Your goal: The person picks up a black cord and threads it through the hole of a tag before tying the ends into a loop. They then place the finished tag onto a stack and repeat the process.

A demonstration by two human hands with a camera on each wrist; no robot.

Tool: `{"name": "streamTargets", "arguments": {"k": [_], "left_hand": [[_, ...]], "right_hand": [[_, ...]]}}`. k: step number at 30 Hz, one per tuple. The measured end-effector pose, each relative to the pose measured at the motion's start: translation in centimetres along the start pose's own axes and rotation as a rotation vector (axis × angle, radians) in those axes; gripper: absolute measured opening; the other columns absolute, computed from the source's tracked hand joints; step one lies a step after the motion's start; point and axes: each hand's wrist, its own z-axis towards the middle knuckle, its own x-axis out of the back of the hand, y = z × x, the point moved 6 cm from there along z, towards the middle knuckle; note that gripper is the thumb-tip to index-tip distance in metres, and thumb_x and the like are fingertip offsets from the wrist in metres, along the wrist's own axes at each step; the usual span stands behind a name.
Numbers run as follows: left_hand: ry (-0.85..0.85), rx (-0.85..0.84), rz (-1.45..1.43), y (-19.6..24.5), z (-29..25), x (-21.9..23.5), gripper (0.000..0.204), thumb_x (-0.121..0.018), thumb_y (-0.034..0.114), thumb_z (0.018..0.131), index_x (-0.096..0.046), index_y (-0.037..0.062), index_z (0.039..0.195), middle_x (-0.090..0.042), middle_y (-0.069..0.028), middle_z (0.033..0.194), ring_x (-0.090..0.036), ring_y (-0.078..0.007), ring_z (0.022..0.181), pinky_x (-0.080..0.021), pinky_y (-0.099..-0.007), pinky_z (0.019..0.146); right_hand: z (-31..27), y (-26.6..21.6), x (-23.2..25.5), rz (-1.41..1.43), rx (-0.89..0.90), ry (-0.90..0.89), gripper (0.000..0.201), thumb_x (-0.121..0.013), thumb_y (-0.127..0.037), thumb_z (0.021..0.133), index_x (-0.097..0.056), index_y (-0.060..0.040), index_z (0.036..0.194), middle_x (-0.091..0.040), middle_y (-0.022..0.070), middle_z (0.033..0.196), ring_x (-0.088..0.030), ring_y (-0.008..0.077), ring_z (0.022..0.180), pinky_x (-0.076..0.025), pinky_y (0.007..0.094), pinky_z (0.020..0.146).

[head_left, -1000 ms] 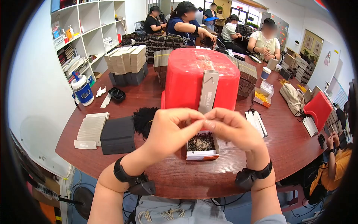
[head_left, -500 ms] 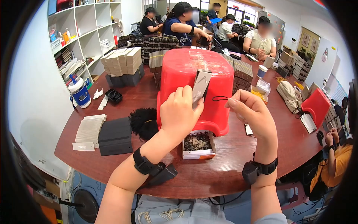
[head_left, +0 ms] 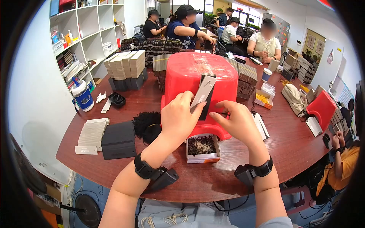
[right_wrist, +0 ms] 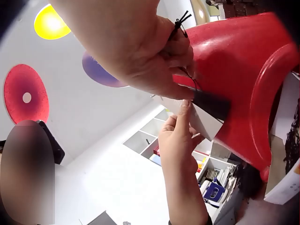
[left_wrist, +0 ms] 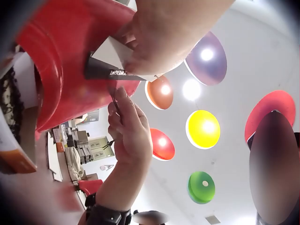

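Observation:
My left hand (head_left: 176,116) grips a pale printed hang tag (head_left: 204,93) together with a black tag (head_left: 205,112), fanned slightly apart and tilted in front of a red plastic stool (head_left: 182,72). My right hand (head_left: 240,121) is just right of the tags, fingertips close to them. Between its thumb and fingers it pinches a thin black cord (right_wrist: 184,22), whose knotted ends stick out behind the fingers in the right wrist view. The cord's loop reaches the tags' edge there. Below stands a small open box (head_left: 205,160) of black cords.
Left on the table (head_left: 152,182) lie a row of pale tags (head_left: 91,133), black tags (head_left: 118,138) and a black cord bundle (head_left: 146,123). A lidded blue-and-white cup (head_left: 82,95) stands behind. More tags (head_left: 261,127) lie right, near a box of yellow cords (head_left: 263,99). People sit beyond.
Both hands were together before the leaning tags. The left hand then took hold of the tags while the right held a cord loop out to the right. Now the right hand is back beside the tags.

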Motion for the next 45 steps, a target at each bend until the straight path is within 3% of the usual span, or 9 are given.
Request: {"name": "streamTargets", "arguments": {"k": [16, 18, 22, 24, 28, 30, 37, 38, 45], "left_hand": [[-0.101, -0.08, -0.079, 0.9, -0.7, -1.3, 0.023, -0.054, 0.023, 0.077, -0.05, 0.0023, 0.067, -0.052, -0.0124, 0.065, -0.054, -0.0287, 0.058, -0.041, -0.0362, 0.049], [-0.167, -0.039, -0.059, 0.9, -0.6, -0.9, 0.026, -0.055, 0.024, 0.076, -0.052, 0.0012, 0.066, -0.053, -0.0138, 0.065, -0.053, -0.0282, 0.056, -0.042, -0.0341, 0.048], [-0.121, 0.001, -0.121, 0.6, -0.2, -0.4, 0.025, -0.055, 0.023, 0.078, -0.056, 0.0, 0.07, -0.057, -0.0122, 0.067, -0.055, -0.0214, 0.054, -0.042, -0.0295, 0.048], [-0.29, 0.262, -0.467, -0.6, -0.4, -1.7, 0.021, -0.055, 0.019, 0.08, -0.058, -0.0015, 0.08, -0.06, -0.0081, 0.072, -0.055, -0.0105, 0.058, -0.043, -0.0236, 0.051], [-0.054, 0.129, -0.829, -0.4, 0.3, -1.9, 0.022, -0.055, 0.02, 0.079, -0.058, -0.0016, 0.082, -0.06, -0.0097, 0.065, -0.055, -0.0101, 0.054, -0.042, -0.0243, 0.049], [-0.159, 0.334, -1.063, -1.1, 0.1, -3.3, 0.018, -0.056, 0.014, 0.078, -0.058, -0.0032, 0.083, -0.06, -0.0079, 0.065, -0.051, -0.0041, 0.058, -0.041, -0.0214, 0.051], [-0.247, 0.303, -0.909, -1.6, 0.3, -3.5, 0.015, -0.052, 0.01, 0.082, -0.056, -0.0036, 0.088, -0.059, -0.0013, 0.076, -0.05, -0.0025, 0.067, -0.041, -0.017, 0.058], [-0.252, 0.307, -0.906, -1.6, 0.3, -3.5, 0.016, -0.052, 0.01, 0.082, -0.056, -0.0039, 0.088, -0.058, -0.001, 0.076, -0.049, -0.0023, 0.067, -0.04, -0.0172, 0.058], [-0.106, 0.216, -0.859, -1.7, 0.4, -3.3, 0.019, -0.056, 0.015, 0.078, -0.058, -0.0031, 0.083, -0.056, -0.0093, 0.059, -0.047, -0.0059, 0.051, -0.039, -0.0236, 0.049]], "right_hand": [[-0.1, -0.4, -0.5, -0.073, 0.029, 0.037, 0.017, -0.055, -0.015, 0.072, -0.054, 0.0008, 0.067, -0.054, 0.0139, 0.062, -0.055, 0.0303, 0.062, -0.043, 0.0378, 0.057], [0.0, -0.3, -0.5, 0.034, 0.045, -0.025, 0.014, -0.057, -0.011, 0.074, -0.054, 0.0021, 0.069, -0.049, 0.0093, 0.052, -0.046, 0.0159, 0.046, -0.037, 0.027, 0.046], [0.3, 0.3, -0.4, 0.169, -0.005, -0.149, 0.016, -0.057, -0.011, 0.076, -0.054, 0.0035, 0.069, -0.045, 0.0043, 0.05, -0.039, 0.0084, 0.045, -0.033, 0.0245, 0.043], [0.3, 0.6, -0.6, 0.259, -0.101, -0.247, 0.015, -0.058, -0.013, 0.073, -0.058, 0.0021, 0.072, -0.054, 0.0115, 0.054, -0.054, 0.0179, 0.05, -0.039, 0.0294, 0.047], [0.1, 1.3, -0.8, 0.387, -0.117, -0.33, 0.014, -0.056, -0.008, 0.076, -0.058, 0.0049, 0.08, -0.05, 0.0019, 0.054, -0.044, 0.0059, 0.049, -0.038, 0.0217, 0.045], [0.0, 1.3, 0.6, 0.249, -0.112, -0.244, 0.014, -0.055, -0.007, 0.076, -0.059, 0.0055, 0.082, -0.055, 0.0033, 0.06, -0.049, 0.0061, 0.051, -0.041, 0.0209, 0.048], [1.0, -0.3, 4.6, 0.714, -0.18, 0.222, 0.015, -0.051, -0.011, 0.081, -0.06, 0.0008, 0.082, -0.043, -0.0043, 0.051, -0.036, 0.0017, 0.041, -0.03, 0.0171, 0.038], [1.8, -0.9, 4.2, 0.656, -0.123, 0.249, 0.018, -0.05, -0.014, 0.083, -0.058, 0.0026, 0.085, -0.038, -0.0068, 0.051, -0.029, -0.0003, 0.044, -0.018, 0.016, 0.039], [6.8, -3.1, 3.2, 0.791, 0.051, 0.36, 0.021, -0.051, -0.016, 0.083, -0.057, 0.0027, 0.088, -0.036, -0.0081, 0.053, -0.026, -0.001, 0.046, -0.016, 0.0153, 0.039]]}}
